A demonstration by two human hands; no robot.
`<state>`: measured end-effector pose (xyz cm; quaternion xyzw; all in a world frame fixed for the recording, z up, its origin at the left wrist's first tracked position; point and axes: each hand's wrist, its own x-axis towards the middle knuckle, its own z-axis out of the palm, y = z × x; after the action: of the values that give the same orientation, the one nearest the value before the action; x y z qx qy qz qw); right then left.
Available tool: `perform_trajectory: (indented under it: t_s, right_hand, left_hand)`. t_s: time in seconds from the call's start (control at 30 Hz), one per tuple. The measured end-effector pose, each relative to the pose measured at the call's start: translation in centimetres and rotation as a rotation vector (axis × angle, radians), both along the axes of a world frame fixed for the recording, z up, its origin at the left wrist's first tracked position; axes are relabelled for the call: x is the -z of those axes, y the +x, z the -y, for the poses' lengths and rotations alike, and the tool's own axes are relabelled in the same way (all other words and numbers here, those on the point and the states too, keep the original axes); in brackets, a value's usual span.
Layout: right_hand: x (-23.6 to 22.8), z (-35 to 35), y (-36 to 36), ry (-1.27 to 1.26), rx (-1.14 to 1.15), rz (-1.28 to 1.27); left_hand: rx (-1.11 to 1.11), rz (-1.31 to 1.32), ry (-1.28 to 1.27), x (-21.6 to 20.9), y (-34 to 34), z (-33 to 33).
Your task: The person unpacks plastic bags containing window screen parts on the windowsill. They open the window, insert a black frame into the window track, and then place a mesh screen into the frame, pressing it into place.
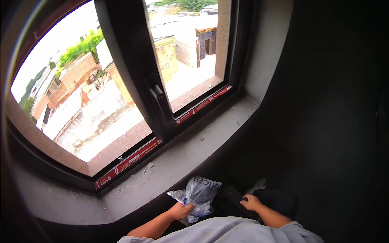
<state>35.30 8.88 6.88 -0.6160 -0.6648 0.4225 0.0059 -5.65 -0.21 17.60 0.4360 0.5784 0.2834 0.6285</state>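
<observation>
My left hand (181, 210) is closed on a crumpled, see-through plastic bag (201, 194) with dark lettering and a bit of blue. What lies inside the bag I cannot make out. To the right, my right hand (251, 202) has its fingers drawn together at the edge of a dark, flat, long object (236, 197), too dim to name. Just beyond those fingers shows a pale, thin piece (257, 186); whether the hand touches it I cannot tell. Both hands are low in front of my body, on the room side of the window sill.
A grey, rough window sill (178, 156) with small crumbs of debris runs across ahead of me. Above it stands a dark-framed window with a handle (157, 97) and red tape (129, 162) along its lower frame. The room to the right is very dark.
</observation>
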Motion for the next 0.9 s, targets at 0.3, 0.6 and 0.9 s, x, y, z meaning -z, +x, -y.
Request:
perform_trajectory:
  t_s: [0.3,0.6,0.9]
  right_hand:
    - [-25.8,-1.8,-18.3,0.859,-0.848,-0.494]
    - [-27.4,-8.3,-31.8,0.955,-0.898,-0.734]
    - [-18.6,-8.8,-36.1,0.557,-0.757,-0.486]
  left_hand:
    - [-0.168,0.145,0.039,-15.7,-0.4,1.3]
    - [-0.337,-0.409,-0.043,-24.9,-10.0,-3.1]
    - [-0.165,-0.522,-0.183,-15.2,-14.1,-7.2]
